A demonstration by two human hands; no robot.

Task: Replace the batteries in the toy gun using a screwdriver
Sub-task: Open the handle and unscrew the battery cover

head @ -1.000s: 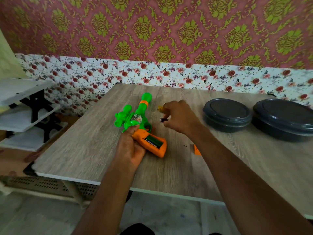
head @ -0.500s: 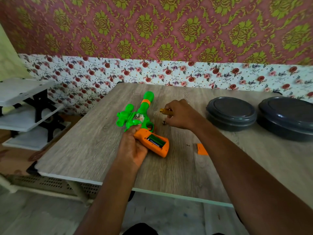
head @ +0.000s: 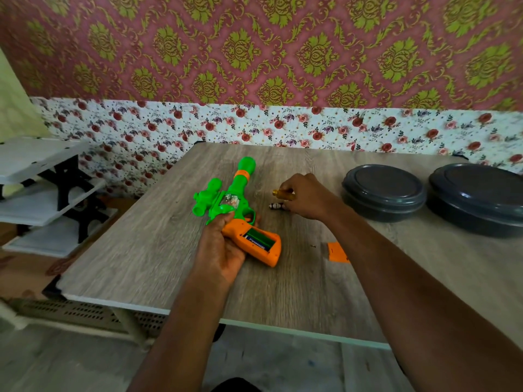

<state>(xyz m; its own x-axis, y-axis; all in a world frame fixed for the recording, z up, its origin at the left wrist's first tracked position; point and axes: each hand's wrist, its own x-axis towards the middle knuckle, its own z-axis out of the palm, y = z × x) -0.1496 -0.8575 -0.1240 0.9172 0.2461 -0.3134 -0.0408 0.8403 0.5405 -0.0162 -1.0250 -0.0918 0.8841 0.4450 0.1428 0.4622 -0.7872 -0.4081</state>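
Observation:
The green and orange toy gun (head: 237,193) lies on the wooden table (head: 158,250), barrel pointing away. My left hand (head: 220,244) grips its orange handle, whose open compartment shows one battery (head: 258,241). To the right of the gun, my right hand (head: 308,198) rests low on the table and pinches a gold battery (head: 282,194) between thumb and fingers. A dark battery (head: 276,206) lies on the table just under those fingers. The orange compartment cover (head: 336,251) lies partly hidden behind my right forearm, with a tiny screw (head: 312,246) beside it. No screwdriver is visible.
Two dark grey lidded round containers (head: 383,190) (head: 478,198) stand at the table's back right. A white shelf unit (head: 36,190) stands left of the table. The floral wall runs along the table's far edge.
My right hand has come down to the tabletop with the gold battery, and the dark battery now lies on the table. My left hand and the gun have stayed put.

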